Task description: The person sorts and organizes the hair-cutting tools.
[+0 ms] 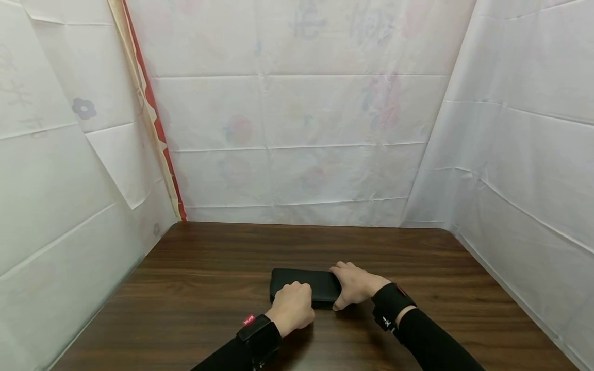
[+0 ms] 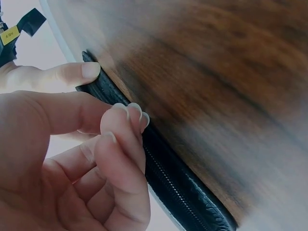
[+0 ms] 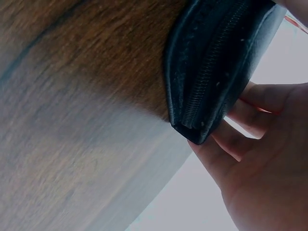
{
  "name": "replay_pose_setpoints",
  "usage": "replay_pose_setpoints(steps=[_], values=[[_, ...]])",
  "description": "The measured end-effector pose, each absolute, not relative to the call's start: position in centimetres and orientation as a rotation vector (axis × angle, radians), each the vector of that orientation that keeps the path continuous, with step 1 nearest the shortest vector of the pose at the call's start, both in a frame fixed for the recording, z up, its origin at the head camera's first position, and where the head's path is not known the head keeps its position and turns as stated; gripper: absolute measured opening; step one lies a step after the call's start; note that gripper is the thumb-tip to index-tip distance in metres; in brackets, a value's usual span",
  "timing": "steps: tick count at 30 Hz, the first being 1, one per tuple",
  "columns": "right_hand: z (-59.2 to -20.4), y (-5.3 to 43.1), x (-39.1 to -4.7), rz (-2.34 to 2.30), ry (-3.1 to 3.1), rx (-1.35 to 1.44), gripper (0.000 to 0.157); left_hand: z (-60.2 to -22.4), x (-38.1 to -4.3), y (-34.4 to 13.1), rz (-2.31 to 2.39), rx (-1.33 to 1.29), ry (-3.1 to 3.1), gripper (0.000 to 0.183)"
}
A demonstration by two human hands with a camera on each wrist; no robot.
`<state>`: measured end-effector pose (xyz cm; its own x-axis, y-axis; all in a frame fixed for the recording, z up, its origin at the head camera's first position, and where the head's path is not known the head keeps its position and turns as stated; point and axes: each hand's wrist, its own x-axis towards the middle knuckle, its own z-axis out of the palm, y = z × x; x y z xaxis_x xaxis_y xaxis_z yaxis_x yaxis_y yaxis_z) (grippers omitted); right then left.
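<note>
A black zip-around wallet (image 1: 320, 281) lies on the wooden table with its zipper (image 3: 204, 82) along the edge facing me. My left hand (image 1: 291, 308) is at the wallet's near edge, left of its middle. In the left wrist view its fingers are curled and the bunched fingertips pinch at the zipper (image 2: 166, 180); whatever sits between them is hidden. My right hand (image 1: 356, 284) grips the wallet's right end, fingers behind and thumb at the front corner. That thumb (image 2: 89, 71) also shows in the left wrist view, pressing on the wallet's end.
Dark brown tabletop (image 1: 185, 299) surrounds the wallet. White sheeting with faint prints hangs at the back (image 1: 297, 118), on the left (image 1: 55, 170) and on the right (image 1: 524, 154). Black bands (image 1: 393, 301) with devices sit on both wrists.
</note>
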<state>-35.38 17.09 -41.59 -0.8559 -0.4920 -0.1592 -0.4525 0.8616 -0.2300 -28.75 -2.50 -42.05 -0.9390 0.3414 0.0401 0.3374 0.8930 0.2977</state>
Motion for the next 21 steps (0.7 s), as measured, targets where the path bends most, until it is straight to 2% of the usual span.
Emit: replay_pose_setpoints(steps=[21], values=[[-41.35,17.06,-35.18,-0.289,2.815,-0.735,0.092,-42.11,-28.79,-2.71,0.491,0.543,3.041,0.006]])
